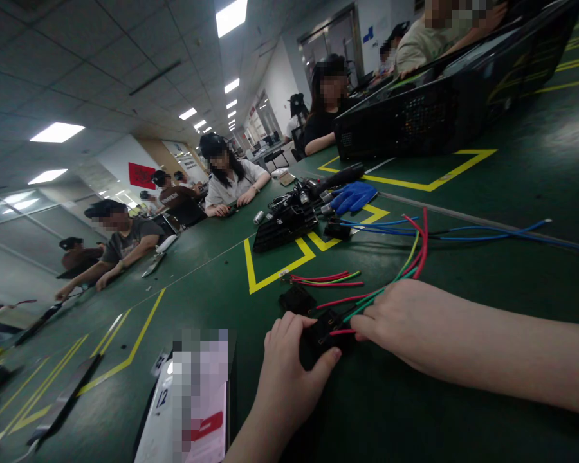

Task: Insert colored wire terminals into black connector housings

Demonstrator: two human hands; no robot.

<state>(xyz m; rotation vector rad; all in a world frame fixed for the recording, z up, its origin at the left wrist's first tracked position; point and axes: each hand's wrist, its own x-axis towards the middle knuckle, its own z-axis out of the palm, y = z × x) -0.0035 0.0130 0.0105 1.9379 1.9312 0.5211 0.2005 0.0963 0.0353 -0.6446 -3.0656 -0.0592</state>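
Observation:
My left hand (292,376) grips a small black plastic socket block (324,326) between thumb and fingers, just above the green table. From the right, my right hand (388,308) is closed on red and green wires (364,302) beside the block. One red wire runs from the block into those fingers; its exact joint is hidden. A second black block (296,299) lies just behind the first. Beyond it rests a bundle of short red and yellow-green wires (328,278).
Blue wires (477,230) stretch across the right side. Further back lie a blue glove (352,197), black parts (287,225) and a large black case (405,119). A pink-and-white phone-like object (212,399) sits at front left. Other people work around the table.

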